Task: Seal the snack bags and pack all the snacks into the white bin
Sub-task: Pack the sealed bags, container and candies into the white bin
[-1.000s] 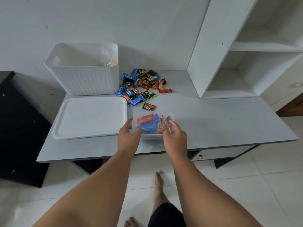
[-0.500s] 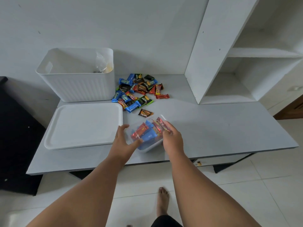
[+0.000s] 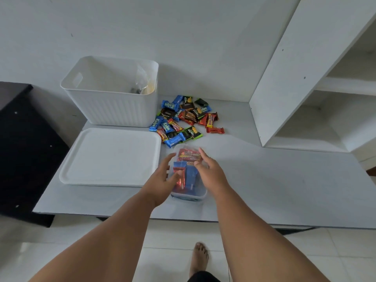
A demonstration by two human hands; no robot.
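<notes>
A clear snack bag [image 3: 188, 174], filled with red and blue wrapped snacks, is held flat on the grey table [image 3: 264, 180] near its front edge. It is gripped by the left hand [image 3: 162, 180] along its left side, thumb laid on top and fingers spread at the edge; the upper right part is pinched by the curled fingers of the right hand [image 3: 209, 169]. Whether the bag's seal is closed cannot be told. Just beyond the bag, a loose pile of wrapped snacks [image 3: 183, 119] is scattered on the table, the nearest blue one almost touching the bag's far end. The white bin [image 3: 109, 106] is set at the back left, beside the pile, with a clear bag [image 3: 143, 82] seen inside against its right wall. A white lid [image 3: 109, 157] is laid flat in front of the bin, just left of the held bag. A white shelf unit [image 3: 305, 78] is stood at the right, well apart from the hands.
</notes>
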